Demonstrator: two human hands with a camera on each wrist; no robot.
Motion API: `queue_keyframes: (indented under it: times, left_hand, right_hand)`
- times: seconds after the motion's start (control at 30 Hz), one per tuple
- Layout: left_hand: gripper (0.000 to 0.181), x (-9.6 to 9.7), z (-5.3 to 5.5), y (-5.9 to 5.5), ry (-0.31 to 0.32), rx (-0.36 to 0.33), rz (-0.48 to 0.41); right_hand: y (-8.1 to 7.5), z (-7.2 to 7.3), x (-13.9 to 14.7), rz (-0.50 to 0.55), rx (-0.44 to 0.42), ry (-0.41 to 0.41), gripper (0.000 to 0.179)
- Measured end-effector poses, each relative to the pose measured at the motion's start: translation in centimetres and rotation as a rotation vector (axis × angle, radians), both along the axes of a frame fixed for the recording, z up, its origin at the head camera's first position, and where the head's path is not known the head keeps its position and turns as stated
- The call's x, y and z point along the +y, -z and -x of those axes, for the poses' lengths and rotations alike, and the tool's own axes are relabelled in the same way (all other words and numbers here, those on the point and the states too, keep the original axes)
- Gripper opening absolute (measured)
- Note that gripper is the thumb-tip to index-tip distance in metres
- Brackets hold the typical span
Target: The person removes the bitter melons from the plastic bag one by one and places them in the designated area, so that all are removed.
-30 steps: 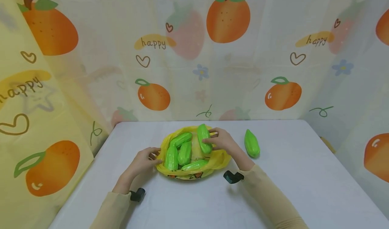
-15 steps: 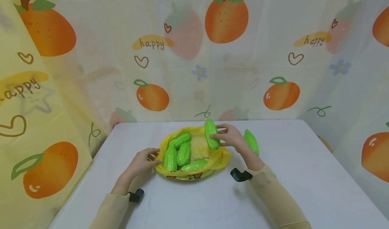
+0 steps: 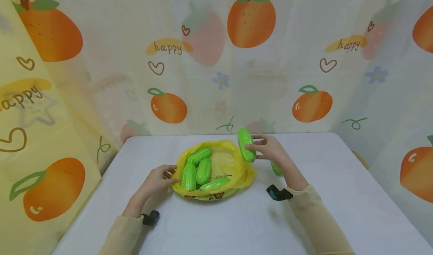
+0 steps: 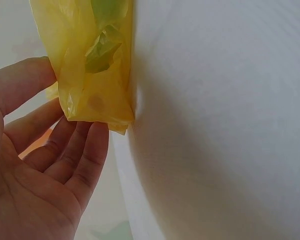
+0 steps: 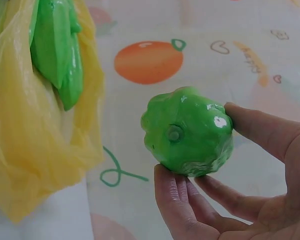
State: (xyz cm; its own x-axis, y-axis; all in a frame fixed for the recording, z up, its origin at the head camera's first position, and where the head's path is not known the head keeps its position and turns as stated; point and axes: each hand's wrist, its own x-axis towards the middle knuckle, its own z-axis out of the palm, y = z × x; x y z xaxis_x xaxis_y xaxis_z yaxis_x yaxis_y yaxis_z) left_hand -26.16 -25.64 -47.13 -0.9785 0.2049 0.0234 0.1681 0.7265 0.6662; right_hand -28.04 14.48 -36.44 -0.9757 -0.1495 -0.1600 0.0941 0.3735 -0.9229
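The right hand (image 3: 271,149) pinches a glossy green oblong vegetable (image 3: 244,138) between thumb and fingers, beside a yellow plastic bag (image 3: 248,173) (four more green vegetables (image 3: 204,171) inside), which the left hand (image 3: 156,178) touches, fingers spread.

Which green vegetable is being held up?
The vegetable in the right hand; four others show inside the yellow bag, and another lies on the table.

Cloth backdrop (image 3: 270,65) (printed oranges (image 3: 251,25)), white table (image 3: 209,228)
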Motion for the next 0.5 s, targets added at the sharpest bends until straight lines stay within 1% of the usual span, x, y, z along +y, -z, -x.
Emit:
queue_keyframes:
  times: [0.13, 0.27, 0.5]
  left_hand:
    - [0.052, 0.0, 0.0, -0.1, 0.000, 0.004, 0.000]
    - [0.051, 0.0, 0.0, -0.1, 0.001, 0.006, 0.003]
    - [0.052, 0.1, 0.0, -0.1, -0.001, 0.001, 0.004]
  right_hand:
    - [-0.6, -0.1, 1.0, -0.029, 0.000, 0.022, 0.073]
    - [-0.8, -0.2, 1.9, -0.030, 0.001, 0.032, 0.076]
    - [-0.9, -0.5, 3.5, -0.018, 0.023, 0.045, 0.073]
